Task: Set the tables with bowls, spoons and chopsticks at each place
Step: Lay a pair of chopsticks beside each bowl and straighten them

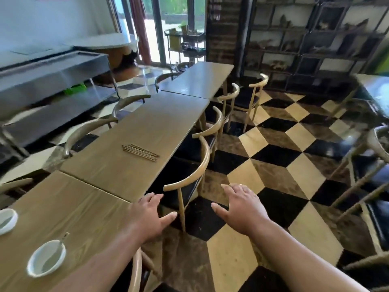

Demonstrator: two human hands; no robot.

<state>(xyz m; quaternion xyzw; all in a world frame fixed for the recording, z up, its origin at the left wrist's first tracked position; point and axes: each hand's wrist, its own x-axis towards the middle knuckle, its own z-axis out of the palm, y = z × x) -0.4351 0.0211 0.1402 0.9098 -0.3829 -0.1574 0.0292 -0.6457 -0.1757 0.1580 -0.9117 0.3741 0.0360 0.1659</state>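
Held out empty, fingers spread: left hand (150,216), right hand (240,209). On wooden table (160,123): loose chopsticks (140,152), white bowl (46,258) with perhaps a spoon (63,237), second bowl (7,220).

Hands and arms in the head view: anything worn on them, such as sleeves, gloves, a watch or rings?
The left hand and right hand have no gloves; the left arm and right arm are bare to the frame edge, with no sleeve, watch or band. Rings: too blurred to tell.
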